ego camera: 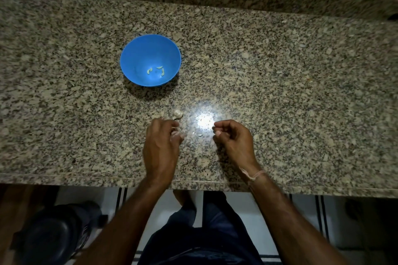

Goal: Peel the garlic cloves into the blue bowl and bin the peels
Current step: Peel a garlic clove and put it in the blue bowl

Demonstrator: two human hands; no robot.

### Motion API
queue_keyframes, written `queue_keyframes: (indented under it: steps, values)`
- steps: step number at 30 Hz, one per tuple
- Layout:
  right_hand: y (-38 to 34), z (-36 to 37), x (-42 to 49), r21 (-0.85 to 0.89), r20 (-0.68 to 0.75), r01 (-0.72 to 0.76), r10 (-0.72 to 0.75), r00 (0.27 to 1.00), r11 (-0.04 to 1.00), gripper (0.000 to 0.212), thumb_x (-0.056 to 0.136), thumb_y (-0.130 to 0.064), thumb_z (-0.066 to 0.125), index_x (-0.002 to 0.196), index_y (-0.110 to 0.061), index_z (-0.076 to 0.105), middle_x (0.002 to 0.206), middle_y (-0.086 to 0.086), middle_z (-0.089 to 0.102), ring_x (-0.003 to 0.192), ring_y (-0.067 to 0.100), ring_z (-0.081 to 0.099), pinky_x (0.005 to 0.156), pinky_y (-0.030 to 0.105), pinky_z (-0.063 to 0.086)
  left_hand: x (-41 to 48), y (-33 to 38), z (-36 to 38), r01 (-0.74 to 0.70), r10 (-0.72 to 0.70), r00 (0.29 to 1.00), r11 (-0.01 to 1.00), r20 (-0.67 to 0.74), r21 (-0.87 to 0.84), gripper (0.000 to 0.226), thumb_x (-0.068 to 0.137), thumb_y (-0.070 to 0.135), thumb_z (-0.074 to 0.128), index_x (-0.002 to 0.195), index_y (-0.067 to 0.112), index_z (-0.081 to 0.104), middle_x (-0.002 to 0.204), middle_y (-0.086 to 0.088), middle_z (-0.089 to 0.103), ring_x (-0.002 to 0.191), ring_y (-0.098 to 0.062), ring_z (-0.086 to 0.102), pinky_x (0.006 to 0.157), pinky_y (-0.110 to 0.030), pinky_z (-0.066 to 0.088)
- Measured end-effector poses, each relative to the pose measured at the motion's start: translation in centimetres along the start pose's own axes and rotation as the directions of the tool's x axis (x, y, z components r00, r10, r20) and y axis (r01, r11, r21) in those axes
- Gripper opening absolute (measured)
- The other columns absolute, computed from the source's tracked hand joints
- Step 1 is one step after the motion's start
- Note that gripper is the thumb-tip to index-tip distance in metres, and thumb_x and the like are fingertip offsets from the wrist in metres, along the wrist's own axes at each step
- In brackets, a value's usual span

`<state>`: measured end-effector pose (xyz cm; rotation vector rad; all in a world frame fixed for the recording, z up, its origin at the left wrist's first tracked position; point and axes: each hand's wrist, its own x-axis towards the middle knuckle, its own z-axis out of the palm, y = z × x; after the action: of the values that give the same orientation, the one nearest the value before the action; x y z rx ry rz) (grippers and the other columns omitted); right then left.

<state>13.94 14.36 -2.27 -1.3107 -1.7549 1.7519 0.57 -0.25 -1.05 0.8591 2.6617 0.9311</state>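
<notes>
Just beyond the left hand [162, 135]: garlic head [178, 113], touching at about one o'clock of the fingertips.

Sits on the tabletop [280, 75], squat, no clear long axis; nearer the left hand than the right hand [233, 135]. Left curled around something pale, likely a clove, though cannot tell for sure. Right pinched shut on a sliver, perhaps peel. Blue bowl [137, 49] well apart at eleven o'clock, holding three peeled cloves [156, 70]. Loose bit of peel [199, 134] lying between the hands.
</notes>
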Motion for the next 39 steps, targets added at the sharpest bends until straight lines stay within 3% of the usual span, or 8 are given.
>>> queue_keyframes:
  steps: [6, 13, 17, 22, 28, 31, 35, 39]
  values:
    - [0.9, -0.6, -1.0, -0.019, -0.029, 0.013, -0.014, 0.999, 1.000, 0.022, 0.094, 0.000, 0.070, 0.104, -0.019, 0.076, 0.104, 0.001, 0.079, 0.100, 0.016, 0.075, 0.089, 0.040, 0.063, 0.0, 2.3, 2.6, -0.212, 0.190, 0.973, 0.962, 0.131, 0.173, 0.023, 0.082, 0.030, 0.085, 0.100, 0.026, 0.072, 0.100, 0.005, 0.057, 0.099, -0.019, 0.047, 0.073, -0.035, 0.043]
    - [1.4, -1.4, -0.9, -0.073, -0.010, 0.036, -0.037, 0.999, 0.997, 0.019, 0.093, 0.001, 0.072, 0.106, -0.012, 0.077, 0.103, 0.000, 0.078, 0.097, 0.013, 0.074, 0.091, 0.034, 0.062, 0.2, 2.7, 3.4, -0.185, 0.168, 0.981, 0.960, 0.096, 0.211, 0.013, 0.084, 0.028, 0.082, 0.086, 0.024, 0.070, 0.095, 0.006, 0.056, 0.096, -0.019, 0.046, 0.075, -0.036, 0.042]
    - [0.8, -0.9, -0.5, -0.160, 0.081, 0.165, -0.153, 0.985, 0.973, 0.028, 0.094, 0.003, 0.070, 0.117, -0.013, 0.072, 0.112, -0.003, 0.071, 0.101, 0.010, 0.070, 0.090, 0.025, 0.060, -1.3, 3.0, 2.2, -0.029, 0.031, 0.998, 0.999, -0.061, 0.019, 0.006, 0.093, 0.022, 0.071, 0.090, 0.025, 0.067, 0.099, 0.010, 0.060, 0.097, -0.016, 0.046, 0.074, -0.031, 0.035]
    - [-0.2, 1.7, -0.2, -0.407, 0.307, 0.477, -0.375, 0.875, 0.779, 0.037, 0.093, 0.007, 0.064, 0.124, -0.013, 0.069, 0.108, -0.005, 0.059, 0.099, 0.010, 0.059, 0.090, 0.024, 0.053, -2.8, 1.8, 1.5, 0.173, -0.182, 0.974, 0.982, -0.138, -0.074, 0.011, 0.094, 0.027, 0.069, 0.085, 0.030, 0.063, 0.089, 0.019, 0.061, 0.094, -0.013, 0.048, 0.066, -0.012, 0.027]
    - [-0.5, 2.2, 1.7, -0.467, 0.422, 0.557, -0.381, 0.823, 0.687, 0.033, 0.093, 0.002, 0.068, 0.125, -0.006, 0.068, 0.117, 0.008, 0.057, 0.103, 0.021, 0.055, 0.089, 0.032, 0.052, -3.7, 1.9, 1.5, 0.260, -0.289, 0.937, 0.953, -0.195, -0.157, 0.012, 0.094, 0.028, 0.070, 0.085, 0.031, 0.063, 0.087, 0.018, 0.061, 0.090, -0.019, 0.057, 0.065, -0.033, 0.044]
    - [-0.5, 2.3, 1.3, -0.472, 0.516, 0.624, -0.379, 0.768, 0.623, 0.038, 0.091, 0.003, 0.072, 0.128, -0.008, 0.068, 0.119, 0.002, 0.058, 0.105, 0.011, 0.048, 0.083, 0.010, 0.044, -4.0, 1.9, 1.7, 0.280, -0.316, 0.924, 0.942, -0.213, -0.184, 0.012, 0.094, 0.030, 0.070, 0.085, 0.030, 0.063, 0.088, 0.015, 0.064, 0.090, -0.021, 0.059, 0.067, -0.038, 0.049]
    - [-1.1, 3.4, 1.6, -0.515, 0.511, 0.668, -0.433, 0.743, 0.538, 0.014, 0.096, -0.004, 0.068, 0.103, -0.014, 0.074, 0.100, -0.005, 0.062, 0.094, 0.012, 0.051, 0.071, 0.012, 0.030, -4.3, 1.8, 1.9, 0.305, -0.351, 0.911, 0.927, -0.217, -0.217, 0.014, 0.093, 0.029, 0.072, 0.084, 0.033, 0.062, 0.088, 0.018, 0.063, 0.090, -0.020, 0.061, 0.070, -0.045, 0.055]
    - [-1.6, 3.6, 2.1, -0.588, 0.522, 0.700, -0.471, 0.711, 0.405, 0.019, 0.093, -0.006, 0.066, 0.082, -0.021, 0.062, 0.081, -0.010, 0.049, 0.079, 0.012, 0.037, 0.063, 0.023, 0.021, -4.4, 1.7, 1.9, 0.318, -0.369, 0.908, 0.915, -0.199, -0.247, 0.012, 0.092, 0.034, 0.069, 0.084, 0.036, 0.060, 0.088, 0.020, 0.065, 0.087, -0.017, 0.066, 0.068, -0.046, 0.057]
